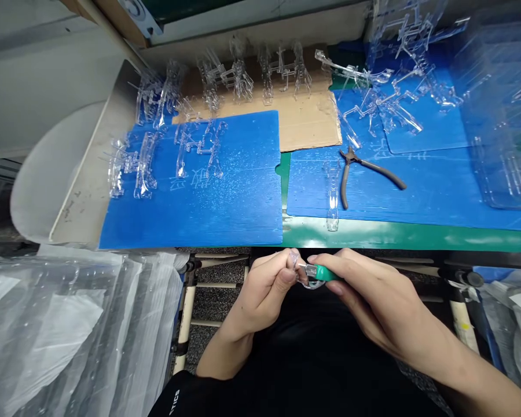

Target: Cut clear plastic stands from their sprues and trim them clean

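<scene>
Just off the front edge of the bench, my left hand (271,286) is closed on a clear plastic part (313,284), most of it hidden by the fingers. My right hand (369,289) grips a green-handled knife (325,273), its metal end against the part. On the blue sheet beyond them lies a pair of nippers (351,159) with grey-brown handles, spread apart. Beside the nippers, a single long clear piece (332,197) reaches over the green bench edge.
Clear moulded frames (197,145) lie on the left blue sheet (226,214) and the cardboard (308,127). More are heaped at back right (386,104), near a clear plastic tray (503,168). Plastic bags (82,324) stand at lower left, beside a pipe rack (184,330).
</scene>
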`<state>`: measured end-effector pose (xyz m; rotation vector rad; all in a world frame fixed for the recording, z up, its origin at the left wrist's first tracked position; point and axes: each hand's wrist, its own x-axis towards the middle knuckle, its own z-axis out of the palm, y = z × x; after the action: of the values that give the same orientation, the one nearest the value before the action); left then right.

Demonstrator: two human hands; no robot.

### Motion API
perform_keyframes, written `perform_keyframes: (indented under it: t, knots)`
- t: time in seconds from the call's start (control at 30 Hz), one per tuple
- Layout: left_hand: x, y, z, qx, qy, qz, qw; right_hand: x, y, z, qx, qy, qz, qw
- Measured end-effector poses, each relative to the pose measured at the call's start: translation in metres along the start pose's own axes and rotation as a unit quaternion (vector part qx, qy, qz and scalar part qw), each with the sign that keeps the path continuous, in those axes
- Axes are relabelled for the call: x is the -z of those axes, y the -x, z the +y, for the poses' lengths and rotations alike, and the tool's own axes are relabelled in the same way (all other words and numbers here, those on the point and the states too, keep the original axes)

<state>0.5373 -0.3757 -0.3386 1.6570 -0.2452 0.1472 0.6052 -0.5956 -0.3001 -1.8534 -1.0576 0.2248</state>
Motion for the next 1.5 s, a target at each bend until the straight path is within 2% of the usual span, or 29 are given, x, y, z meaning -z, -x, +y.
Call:
perform_keyframes:
  t: [0.33,0.63,0.87,0.97,1.1,1.17,1.23,1.37,1.43,1.5]
  knots:
    - [-0.004,0.001,-0.002,0.003,0.033,-0.015,0.999,0.005,0.008,0.001,-0.032,-0.064,-0.028,0.997]
    - [-0.006,0.001,-0.005,-0.014,0.027,-0.009,0.999,0.003,0.008,-0.002,-0.065,-0.103,-0.026,0.992]
    - [-0.003,0.0,-0.008,-0.01,-0.003,-0.006,1.0,-0.003,0.009,-0.008,-0.087,-0.105,0.004,0.991]
    - [-0.003,0.002,-0.008,-0.013,-0.014,-0.008,1.0,-0.007,0.005,-0.002,-0.098,-0.096,0.028,0.99]
    - [-0.008,0.004,-0.009,-0.012,0.014,-0.011,1.0,-0.013,0.001,0.012,-0.157,-0.079,0.062,0.982]
    - [-0.011,0.0,-0.008,0.008,0.061,0.038,0.997,-0.016,0.001,0.017,-0.183,-0.108,0.072,0.975]
    - [-0.013,-0.008,-0.006,0.013,0.144,0.125,0.982,-0.022,0.002,0.02,-0.197,-0.157,0.113,0.961]
    - [-0.015,-0.026,0.005,-0.009,0.307,0.309,0.9,-0.037,0.002,0.025,-0.23,-0.235,0.214,0.92]
    - [-0.017,-0.032,0.01,-0.009,0.343,0.357,0.869,-0.045,0.0,0.027,-0.248,-0.264,0.218,0.906]
    - [-0.02,-0.035,0.014,-0.001,0.355,0.381,0.854,-0.052,0.0,0.028,-0.263,-0.3,0.21,0.893]
